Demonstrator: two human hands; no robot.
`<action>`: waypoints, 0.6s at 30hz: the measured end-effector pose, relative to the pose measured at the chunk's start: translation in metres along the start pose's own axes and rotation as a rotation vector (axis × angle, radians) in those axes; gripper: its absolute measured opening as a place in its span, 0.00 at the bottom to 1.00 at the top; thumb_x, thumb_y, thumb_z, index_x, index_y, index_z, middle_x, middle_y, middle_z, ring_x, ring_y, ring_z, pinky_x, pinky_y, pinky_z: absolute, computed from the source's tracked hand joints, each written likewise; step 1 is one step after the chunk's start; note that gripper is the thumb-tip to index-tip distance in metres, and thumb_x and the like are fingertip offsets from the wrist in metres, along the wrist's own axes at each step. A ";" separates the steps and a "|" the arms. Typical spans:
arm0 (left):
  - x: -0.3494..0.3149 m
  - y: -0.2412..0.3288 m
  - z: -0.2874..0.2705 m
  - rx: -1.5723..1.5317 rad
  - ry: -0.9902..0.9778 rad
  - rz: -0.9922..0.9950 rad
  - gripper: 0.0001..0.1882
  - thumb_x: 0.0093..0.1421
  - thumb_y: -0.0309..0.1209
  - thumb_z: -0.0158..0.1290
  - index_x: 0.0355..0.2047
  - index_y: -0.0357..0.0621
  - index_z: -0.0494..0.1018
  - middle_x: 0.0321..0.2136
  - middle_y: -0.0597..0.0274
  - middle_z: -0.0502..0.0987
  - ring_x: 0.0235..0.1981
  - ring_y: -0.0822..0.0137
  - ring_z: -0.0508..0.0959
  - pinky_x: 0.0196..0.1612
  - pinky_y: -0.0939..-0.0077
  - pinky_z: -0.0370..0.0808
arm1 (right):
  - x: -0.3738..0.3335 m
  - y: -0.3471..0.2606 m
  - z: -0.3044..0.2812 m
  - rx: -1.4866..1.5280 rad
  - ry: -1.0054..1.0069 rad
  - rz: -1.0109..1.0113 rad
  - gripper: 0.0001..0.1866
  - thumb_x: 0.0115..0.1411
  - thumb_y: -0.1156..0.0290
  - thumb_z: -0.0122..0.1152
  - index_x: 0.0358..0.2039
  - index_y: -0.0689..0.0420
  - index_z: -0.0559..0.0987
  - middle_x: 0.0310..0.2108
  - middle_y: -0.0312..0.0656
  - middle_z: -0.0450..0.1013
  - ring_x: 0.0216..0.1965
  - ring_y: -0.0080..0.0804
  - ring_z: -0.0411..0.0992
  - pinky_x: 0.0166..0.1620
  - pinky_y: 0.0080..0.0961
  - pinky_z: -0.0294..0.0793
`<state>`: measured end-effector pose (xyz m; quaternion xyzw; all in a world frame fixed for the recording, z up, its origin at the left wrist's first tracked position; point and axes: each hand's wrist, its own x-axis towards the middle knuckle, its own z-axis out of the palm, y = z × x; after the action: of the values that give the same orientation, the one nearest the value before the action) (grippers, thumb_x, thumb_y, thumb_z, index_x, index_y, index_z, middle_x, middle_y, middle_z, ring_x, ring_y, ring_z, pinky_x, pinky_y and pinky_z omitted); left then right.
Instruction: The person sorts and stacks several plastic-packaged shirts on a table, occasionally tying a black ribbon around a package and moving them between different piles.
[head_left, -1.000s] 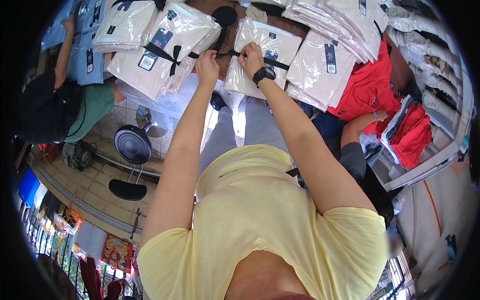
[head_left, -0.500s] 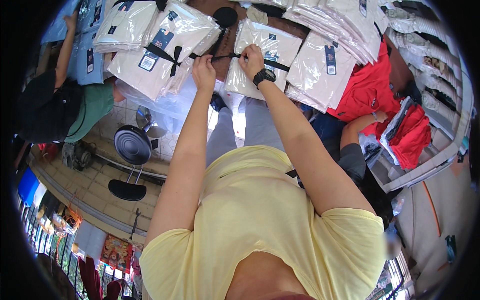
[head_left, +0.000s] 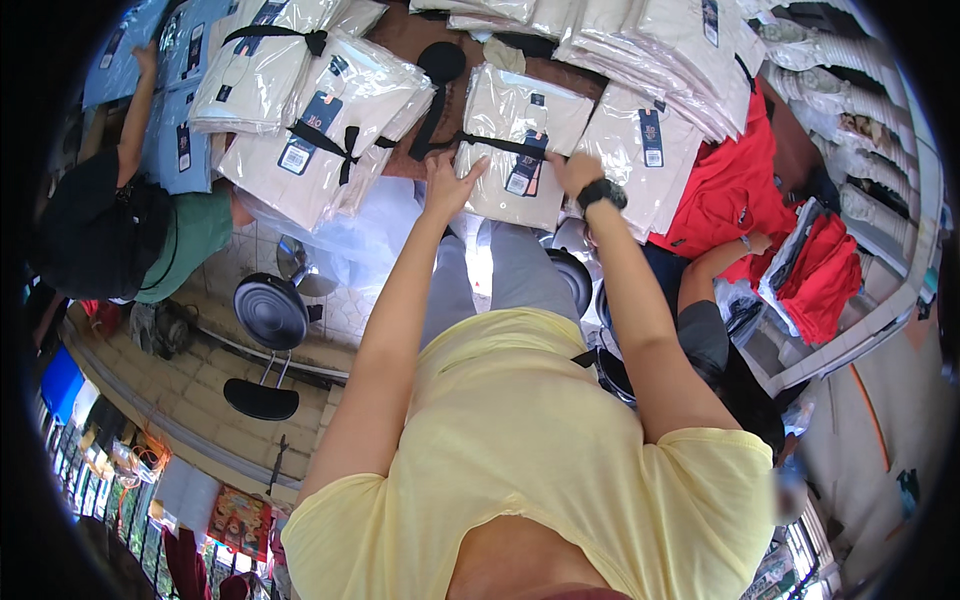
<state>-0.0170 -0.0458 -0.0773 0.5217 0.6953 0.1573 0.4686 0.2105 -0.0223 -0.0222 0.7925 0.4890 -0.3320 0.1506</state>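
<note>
Beige bagged bundle (head_left: 507, 197) betw. hands, black strap (head_left: 507, 145) across. L hand (head_left: 452, 186) spread, thumb at bundle edge; R hand (head_left: 577, 176) part-curled by strap end, grip unclear. Prob. soft, slick plastic; best held under both sides.

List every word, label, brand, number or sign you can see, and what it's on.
Printed text isn't copied here, only located:
Centre tag, dark blue, on a cream pack: lettering; fine print too small.
Left tag, dark blue with white label: larger lettering; fine print too small.
Right tag, dark blue: lettering; fine print too small.
Red panel, lower left: any text too small.
</note>
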 end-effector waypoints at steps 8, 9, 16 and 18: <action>0.004 0.000 -0.009 -0.288 -0.475 -0.117 0.38 0.42 0.38 0.69 0.50 0.31 0.67 0.42 0.49 0.76 0.43 0.62 0.77 0.46 0.71 0.73 | -0.029 0.041 0.125 0.941 0.003 -0.079 0.48 0.46 0.34 0.60 0.49 0.69 0.69 0.47 0.61 0.70 0.50 0.51 0.70 0.54 0.35 0.66; 0.002 0.003 -0.014 -0.356 -0.486 -0.139 0.37 0.42 0.36 0.68 0.50 0.31 0.67 0.42 0.50 0.76 0.43 0.63 0.77 0.46 0.71 0.73 | -0.044 0.034 0.111 1.054 0.007 -0.134 0.47 0.45 0.35 0.63 0.48 0.69 0.70 0.46 0.61 0.70 0.49 0.50 0.71 0.54 0.34 0.66; -0.026 -0.026 -0.038 -0.730 -0.558 -0.372 0.31 0.48 0.30 0.62 0.52 0.33 0.65 0.44 0.51 0.75 0.44 0.62 0.77 0.46 0.70 0.75 | -0.061 0.028 0.106 0.948 0.009 -0.072 0.43 0.44 0.41 0.69 0.43 0.66 0.65 0.40 0.58 0.71 0.44 0.45 0.73 0.48 0.33 0.70; -0.032 -0.041 -0.045 -0.858 -0.523 -0.463 0.32 0.49 0.31 0.62 0.52 0.33 0.64 0.43 0.51 0.74 0.45 0.60 0.76 0.46 0.68 0.75 | -0.083 0.011 0.085 0.962 0.150 -0.182 0.42 0.43 0.42 0.70 0.41 0.63 0.62 0.41 0.60 0.70 0.42 0.46 0.73 0.46 0.36 0.71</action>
<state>-0.0772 -0.0782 -0.0678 0.1392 0.5259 0.1842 0.8186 0.1631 -0.1318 -0.0297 0.7481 0.3568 -0.4737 -0.2976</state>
